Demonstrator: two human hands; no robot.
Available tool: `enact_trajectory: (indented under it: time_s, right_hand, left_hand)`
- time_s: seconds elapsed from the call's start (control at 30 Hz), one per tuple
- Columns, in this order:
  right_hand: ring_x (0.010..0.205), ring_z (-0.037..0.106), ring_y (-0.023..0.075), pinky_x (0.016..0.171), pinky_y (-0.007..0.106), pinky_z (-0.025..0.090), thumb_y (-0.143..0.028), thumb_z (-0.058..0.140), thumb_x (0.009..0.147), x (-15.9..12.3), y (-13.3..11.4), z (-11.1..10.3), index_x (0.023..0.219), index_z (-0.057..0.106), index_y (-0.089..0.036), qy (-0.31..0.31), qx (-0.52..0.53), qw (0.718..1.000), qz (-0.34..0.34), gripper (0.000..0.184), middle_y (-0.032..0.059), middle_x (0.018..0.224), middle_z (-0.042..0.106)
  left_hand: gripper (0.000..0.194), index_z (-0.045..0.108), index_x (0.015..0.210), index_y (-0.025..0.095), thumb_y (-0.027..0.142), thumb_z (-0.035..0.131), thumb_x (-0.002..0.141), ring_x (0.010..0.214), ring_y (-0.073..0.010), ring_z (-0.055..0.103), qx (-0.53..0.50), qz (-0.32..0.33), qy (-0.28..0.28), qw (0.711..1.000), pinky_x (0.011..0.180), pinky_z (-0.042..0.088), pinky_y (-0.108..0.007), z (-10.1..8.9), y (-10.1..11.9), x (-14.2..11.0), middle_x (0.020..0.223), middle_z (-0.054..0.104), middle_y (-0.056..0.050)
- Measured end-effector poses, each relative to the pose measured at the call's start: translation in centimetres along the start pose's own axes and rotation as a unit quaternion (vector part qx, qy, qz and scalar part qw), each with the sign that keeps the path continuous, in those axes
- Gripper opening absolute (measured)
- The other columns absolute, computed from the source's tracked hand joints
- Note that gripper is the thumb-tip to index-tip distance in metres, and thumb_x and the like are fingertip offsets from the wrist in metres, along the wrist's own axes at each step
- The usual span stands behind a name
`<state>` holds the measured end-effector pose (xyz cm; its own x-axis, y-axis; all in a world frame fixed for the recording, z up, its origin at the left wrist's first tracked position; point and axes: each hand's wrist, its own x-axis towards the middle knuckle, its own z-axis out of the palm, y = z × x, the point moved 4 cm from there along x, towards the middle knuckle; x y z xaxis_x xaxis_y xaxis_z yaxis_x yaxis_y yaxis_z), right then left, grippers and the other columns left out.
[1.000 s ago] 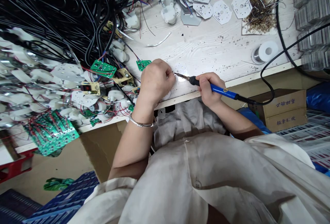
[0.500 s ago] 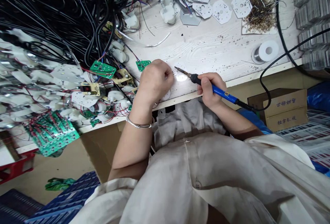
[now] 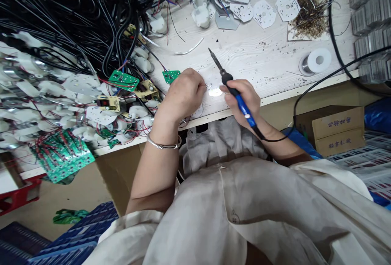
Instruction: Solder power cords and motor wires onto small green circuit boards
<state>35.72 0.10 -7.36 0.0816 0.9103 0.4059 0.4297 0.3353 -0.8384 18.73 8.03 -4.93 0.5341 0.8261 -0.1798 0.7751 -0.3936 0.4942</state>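
Observation:
My right hand (image 3: pixel 246 100) is wrapped round the blue handle of a soldering iron (image 3: pixel 241 103). Its metal tip points up and to the left, over the bench and away from the boards. My left hand (image 3: pixel 185 94) is closed in a pinch at the bench's front edge; what its fingers hold, if anything, is hidden. Between the two hands a shiny white round board (image 3: pixel 215 90) lies on the bench. A small green circuit board (image 3: pixel 171 76) with wires sits just behind my left hand.
Black cables (image 3: pixel 106 25) and white pump-like motors (image 3: pixel 27 88) crowd the left side. White octagonal boards (image 3: pixel 264 14) lie at the back. A solder spool (image 3: pixel 319 60) stands to the right, near dark stacked pieces (image 3: pixel 369 31). The iron's cord (image 3: pixel 328 75) crosses the right side.
My right hand has turned the soldering iron more upright. Its tip has moved away from the spot beside my left hand, toward the back of the bench. My left hand has barely moved.

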Motion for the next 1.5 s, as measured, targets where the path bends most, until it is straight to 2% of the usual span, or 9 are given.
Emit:
enact_trajectory:
  time_s: [0.1, 0.23, 0.5, 0.67, 0.73, 1.03, 1.17, 1.33, 1.5]
  right_hand:
    - [0.090, 0.067, 0.0134, 0.073, 0.025, 0.056, -0.058, 0.043, 0.102, 0.4, -0.2, 1.4, 0.117, 0.064, -0.028, -0.072, -0.101, 0.992, -0.035, 0.039, 0.0023, 0.100, 0.065]
    - [0.078, 0.060, 0.0103, 0.061, 0.022, 0.047, -0.054, 0.034, 0.105, 0.2, -0.1, 2.1, 0.117, 0.063, -0.028, -0.104, -0.181, 0.977, -0.034, 0.041, 0.0014, 0.099, 0.057]
    - [0.075, 0.054, 0.0097, 0.060, 0.021, 0.044, -0.053, 0.035, 0.105, 0.0, 0.4, 2.2, 0.116, 0.062, -0.031, -0.123, -0.177, 0.976, -0.016, 0.036, 0.0003, 0.099, 0.053]
    - [0.075, 0.054, 0.0097, 0.060, 0.022, 0.043, -0.051, 0.033, 0.106, 0.0, 0.2, 2.2, 0.115, 0.061, -0.031, -0.116, -0.193, 0.974, -0.032, 0.036, 0.0001, 0.098, 0.052]
    - [0.075, 0.054, 0.0100, 0.061, 0.022, 0.043, -0.050, 0.033, 0.106, 0.0, 0.1, 2.2, 0.115, 0.061, -0.030, -0.113, -0.195, 0.974, -0.035, 0.035, 0.0001, 0.098, 0.052]
    - [0.077, 0.054, 0.0102, 0.063, 0.023, 0.045, -0.046, 0.037, 0.106, -0.2, 0.4, 2.4, 0.117, 0.061, -0.030, -0.129, -0.180, 0.975, -0.026, 0.031, 0.0011, 0.101, 0.051]
    - [0.079, 0.055, 0.0102, 0.064, 0.022, 0.046, -0.046, 0.037, 0.106, -0.1, 0.3, 2.4, 0.118, 0.061, -0.029, -0.124, -0.187, 0.974, -0.030, 0.031, 0.0013, 0.101, 0.052]
    - [0.078, 0.054, 0.0095, 0.064, 0.021, 0.045, -0.044, 0.035, 0.107, -0.2, 0.1, 2.4, 0.119, 0.060, -0.028, -0.122, -0.193, 0.973, -0.040, 0.032, 0.0016, 0.103, 0.052]
    - [0.079, 0.054, 0.0097, 0.065, 0.022, 0.044, -0.042, 0.035, 0.107, -0.1, -0.1, 2.5, 0.119, 0.060, -0.027, -0.125, -0.203, 0.970, -0.050, 0.031, 0.0017, 0.103, 0.051]
  left_hand:
    - [0.017, 0.062, 0.081, 0.018, 0.020, 0.047, 0.088, 0.092, -0.0230, 0.062, 0.015, 0.001, 0.007, 1.000, 0.087, 0.053, -0.037, 0.1, -0.1, -0.3, 0.092, 0.065, -0.010]
    - [0.017, 0.062, 0.079, 0.018, 0.018, 0.047, 0.087, 0.094, -0.0244, 0.064, 0.046, 0.005, -0.007, 0.999, 0.086, 0.053, -0.037, 0.0, 0.0, -0.6, 0.095, 0.067, -0.011]
    - [0.012, 0.062, 0.079, 0.017, 0.016, 0.050, 0.081, 0.088, -0.0243, 0.064, 0.073, 0.027, -0.028, 0.997, 0.080, 0.051, -0.035, -0.2, 0.1, -0.4, 0.088, 0.064, -0.010]
    - [0.022, 0.064, 0.106, 0.024, 0.019, 0.049, 0.090, 0.099, -0.0228, 0.063, 0.083, 0.000, 0.055, 0.995, 0.080, 0.050, -0.036, -0.5, -0.2, -2.5, 0.123, 0.064, -0.007]
    - [0.021, 0.064, 0.105, 0.026, 0.022, 0.045, 0.097, 0.099, -0.0214, 0.062, 0.105, -0.011, 0.061, 0.992, 0.078, 0.049, -0.036, -0.6, -0.1, -3.3, 0.129, 0.062, -0.005]
    - [0.027, 0.063, 0.095, 0.025, 0.035, 0.040, 0.105, 0.097, -0.0239, 0.058, 0.103, -0.023, 0.086, 0.991, 0.079, 0.043, -0.038, -0.2, -0.6, -3.3, 0.105, 0.066, -0.008]
    - [0.031, 0.064, 0.092, 0.024, 0.034, 0.038, 0.106, 0.101, -0.0258, 0.057, 0.102, -0.034, 0.054, 0.993, 0.084, 0.043, -0.040, 0.1, -0.6, -3.2, 0.107, 0.066, -0.010]
    - [0.038, 0.065, 0.092, 0.019, 0.034, 0.033, 0.107, 0.100, -0.0301, 0.059, 0.182, 0.015, 0.059, 0.981, 0.083, 0.043, -0.043, 0.7, -0.8, -3.3, 0.101, 0.067, -0.014]
    - [0.029, 0.065, 0.095, 0.018, 0.031, 0.040, 0.102, 0.095, -0.0301, 0.063, 0.191, 0.036, 0.089, 0.977, 0.082, 0.045, -0.043, 1.5, -1.0, -3.7, 0.096, 0.068, -0.013]
